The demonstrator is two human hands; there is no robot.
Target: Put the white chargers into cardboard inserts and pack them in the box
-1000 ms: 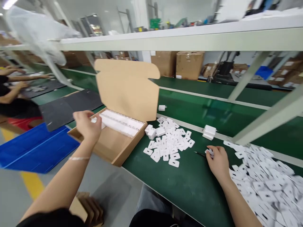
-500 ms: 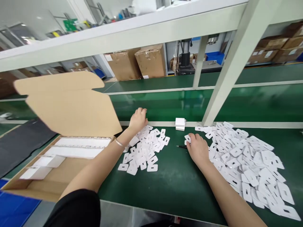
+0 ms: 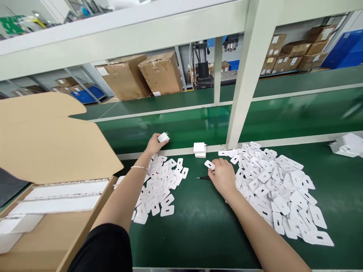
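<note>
My left hand (image 3: 154, 144) is closed on a white plug-in charger (image 3: 163, 137), its metal prongs pointing away to the right, above the far edge of the bench. Between the fingers of my right hand (image 3: 224, 174) is a small white slotted card (image 3: 209, 165). Dark tweezers (image 3: 203, 177) lie on the green surface just below that card, partly covered by the hand. Another couple of white chargers (image 3: 200, 149) sit together near the back rail. Loose slotted cards form a smaller pile (image 3: 159, 183) beside my left forearm and a larger pile (image 3: 279, 189) right of my right hand.
An open cardboard box (image 3: 68, 238) with white cartons stands at the left, its lid raised. A slanting pale post (image 3: 244, 75) rises behind the cards. More white chargers (image 3: 348, 145) lie at the far right. A green conveyor (image 3: 181, 128) runs beyond the rail.
The view has swung to the right, bringing white chargers at the far right into sight. The charger in my left hand now shows clearly. My right hand still holds a card.
</note>
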